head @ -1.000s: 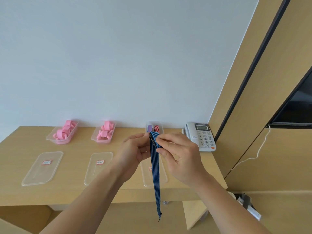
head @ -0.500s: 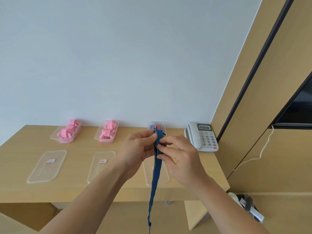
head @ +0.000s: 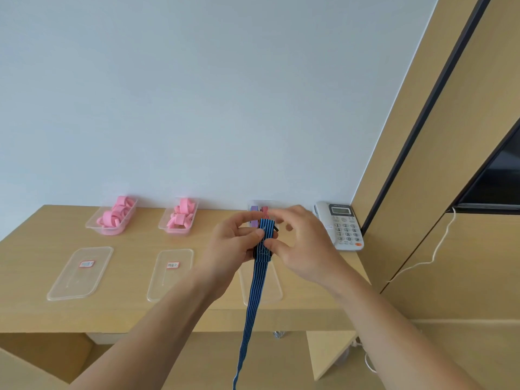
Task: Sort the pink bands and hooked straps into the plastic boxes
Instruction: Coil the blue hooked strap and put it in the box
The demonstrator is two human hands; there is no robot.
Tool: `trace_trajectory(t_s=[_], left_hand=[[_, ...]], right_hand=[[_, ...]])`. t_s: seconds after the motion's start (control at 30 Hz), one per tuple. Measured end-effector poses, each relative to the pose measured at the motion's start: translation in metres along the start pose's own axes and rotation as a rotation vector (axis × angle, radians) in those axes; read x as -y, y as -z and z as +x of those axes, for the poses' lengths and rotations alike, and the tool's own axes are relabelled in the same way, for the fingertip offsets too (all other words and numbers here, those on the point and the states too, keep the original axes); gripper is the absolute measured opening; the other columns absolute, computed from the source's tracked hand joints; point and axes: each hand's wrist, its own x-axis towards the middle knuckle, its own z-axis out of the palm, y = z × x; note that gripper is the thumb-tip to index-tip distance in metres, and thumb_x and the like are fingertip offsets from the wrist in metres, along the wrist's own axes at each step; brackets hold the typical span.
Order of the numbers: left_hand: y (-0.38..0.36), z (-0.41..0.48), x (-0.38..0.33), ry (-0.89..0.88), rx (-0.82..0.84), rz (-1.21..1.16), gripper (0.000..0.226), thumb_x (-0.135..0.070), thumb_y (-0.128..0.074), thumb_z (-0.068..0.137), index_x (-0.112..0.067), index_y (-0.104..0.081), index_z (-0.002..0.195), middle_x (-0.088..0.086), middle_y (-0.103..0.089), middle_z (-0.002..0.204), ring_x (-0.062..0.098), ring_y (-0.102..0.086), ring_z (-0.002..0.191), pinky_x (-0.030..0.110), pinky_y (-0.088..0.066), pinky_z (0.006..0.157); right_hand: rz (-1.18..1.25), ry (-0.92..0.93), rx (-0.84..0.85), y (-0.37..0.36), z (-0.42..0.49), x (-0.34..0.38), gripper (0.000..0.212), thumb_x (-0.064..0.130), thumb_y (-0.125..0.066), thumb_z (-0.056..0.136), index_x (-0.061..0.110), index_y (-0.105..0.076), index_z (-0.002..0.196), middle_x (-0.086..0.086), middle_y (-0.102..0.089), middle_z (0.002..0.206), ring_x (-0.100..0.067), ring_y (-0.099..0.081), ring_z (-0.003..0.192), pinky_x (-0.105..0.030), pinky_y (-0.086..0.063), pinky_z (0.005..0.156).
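Desk [head: 33, 249]: three boxes [head: 92, 222], three lids [head: 76, 282], one blue strap [head: 257, 291]; left hand [head: 228, 243] pinches it, right hand [head: 304, 249] grip spread.

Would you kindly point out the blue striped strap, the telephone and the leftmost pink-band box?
blue striped strap [head: 258, 288]: head view, hanging length.
telephone [head: 345, 230]: head view, keypad.
leftmost pink-band box [head: 90, 225]: head view, front-left corner.
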Motion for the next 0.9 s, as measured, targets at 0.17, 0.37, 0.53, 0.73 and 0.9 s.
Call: trace_trajectory(t_s=[0.17,0.37,0.53,0.73,0.9], left_hand=[[-0.003,-0.003,0.006,-0.004,-0.008,0.012,0.028,0.002,-0.058,0.101,-0.006,-0.062,0.128,0.017,-0.080,0.102,0.026,-0.075,0.085,0.034,-0.061,0.077],[-0.007,-0.006,0.010,0.018,-0.014,-0.021,0.036,-0.026,-0.068,0.087,-0.004,-0.066,0.115,0.012,-0.077,0.097,0.024,-0.073,0.087,0.041,-0.062,0.086],[-0.018,-0.012,0.015,0.065,-0.042,0.026,0.039,-0.039,-0.058,0.105,-0.003,-0.074,0.104,0.005,-0.073,0.086,0.022,-0.072,0.082,0.039,-0.061,0.085],[-0.022,-0.013,0.013,0.119,-0.069,0.106,0.043,-0.054,-0.058,0.101,-0.019,-0.081,0.091,0.013,-0.080,0.091,0.022,-0.074,0.079,0.057,-0.059,0.095],[-0.022,-0.011,0.017,0.175,-0.087,0.118,0.051,-0.063,-0.056,0.099,-0.020,-0.082,0.092,0.013,-0.081,0.090,0.027,-0.078,0.083,0.051,-0.062,0.092]], right_hand=[[0.099,-0.061,0.091,0.009,0.007,0.003,0.022,0.017,-0.081,0.079,0.024,-0.070,0.097,0.017,-0.059,0.087,0.015,-0.053,0.068,-0.003,-0.036,0.064],[0.309,-0.156,0.092,0.012,0.009,0.003,0.016,0.011,-0.080,0.080,0.020,-0.071,0.090,0.006,-0.072,0.091,0.003,-0.062,0.081,-0.009,-0.044,0.070],[0.332,-0.163,0.028,0.012,0.009,0.002,0.020,0.006,-0.077,0.082,0.019,-0.069,0.094,0.012,-0.069,0.091,0.002,-0.064,0.078,-0.006,-0.045,0.063],[0.359,-0.146,-0.005,0.013,0.008,-0.001,0.023,0.001,-0.074,0.083,0.021,-0.067,0.094,0.004,-0.072,0.088,-0.009,-0.066,0.078,-0.029,-0.056,0.076],[0.349,-0.123,-0.114,0.013,0.009,-0.003,0.023,0.000,-0.072,0.083,0.018,-0.068,0.095,0.007,-0.071,0.087,-0.007,-0.067,0.081,-0.030,-0.058,0.079]])
